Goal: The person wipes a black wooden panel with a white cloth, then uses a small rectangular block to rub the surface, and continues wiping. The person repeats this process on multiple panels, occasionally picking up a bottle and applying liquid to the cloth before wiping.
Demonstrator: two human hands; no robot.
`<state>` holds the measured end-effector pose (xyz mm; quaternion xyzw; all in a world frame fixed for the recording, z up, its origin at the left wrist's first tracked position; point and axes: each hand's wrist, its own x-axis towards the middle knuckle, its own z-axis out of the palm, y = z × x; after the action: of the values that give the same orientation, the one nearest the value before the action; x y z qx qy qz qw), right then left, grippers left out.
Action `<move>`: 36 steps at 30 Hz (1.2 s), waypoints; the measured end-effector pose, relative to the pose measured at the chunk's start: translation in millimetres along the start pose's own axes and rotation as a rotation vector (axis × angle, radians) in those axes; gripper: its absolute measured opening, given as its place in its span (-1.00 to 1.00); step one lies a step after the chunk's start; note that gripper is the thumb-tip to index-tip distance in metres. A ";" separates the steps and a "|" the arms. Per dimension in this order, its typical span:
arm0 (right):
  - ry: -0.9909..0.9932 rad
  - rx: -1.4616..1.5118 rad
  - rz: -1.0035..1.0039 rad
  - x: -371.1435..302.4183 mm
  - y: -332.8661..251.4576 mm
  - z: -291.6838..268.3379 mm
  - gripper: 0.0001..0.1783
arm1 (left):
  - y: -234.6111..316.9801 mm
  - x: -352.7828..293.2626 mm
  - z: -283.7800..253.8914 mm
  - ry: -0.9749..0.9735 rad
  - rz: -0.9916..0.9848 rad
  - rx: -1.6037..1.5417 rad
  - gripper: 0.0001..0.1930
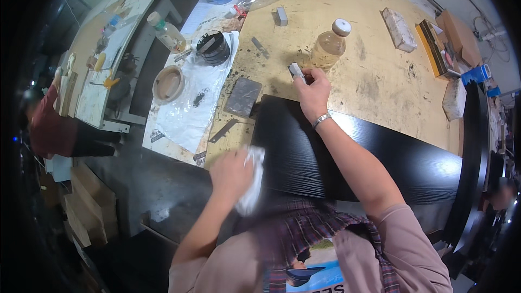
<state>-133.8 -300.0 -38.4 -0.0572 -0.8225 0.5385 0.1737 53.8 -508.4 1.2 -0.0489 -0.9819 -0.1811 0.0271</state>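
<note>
A white cloth (251,182) is bunched in my left hand (230,173), at the left end of a black wood-grain panel (385,157). Motion blurs the cloth and hand a little. Beyond the panel's far edge, my right hand (315,93) pinches a small whitish piece with a dark side (296,70); its exact kind is unclear. Right behind that hand stands a capped clear bottle (329,49) of yellowish liquid. The panel lies across the near side of the workbench (374,70), under my right forearm.
A dark flat block (242,97) and a thin dark blade-like strip (223,130) lie left of the panel. Further left are a black tub (213,49) and a round dish (169,83) on white plastic. A person in red (54,125) stands far left.
</note>
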 end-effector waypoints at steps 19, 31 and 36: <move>-0.008 -0.022 -0.033 -1.6 4.7 2.1 -0.74 | 7.8 70.2 -2.8 0.206 0.091 -0.240 -0.71; -0.023 -0.050 -0.016 -2.5 4.9 1.1 -0.74 | -14.9 131.4 18.8 0.273 0.189 -0.295 -0.82; -0.027 -0.014 -0.007 -1.6 3.6 2.9 -0.72 | -11.8 134.0 12.3 0.335 0.226 -0.145 -0.69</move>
<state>-133.6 -301.5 -43.0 -0.0483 -0.8288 0.5327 0.1640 -81.0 -503.4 -5.0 -0.1298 -0.9363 -0.2527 0.2063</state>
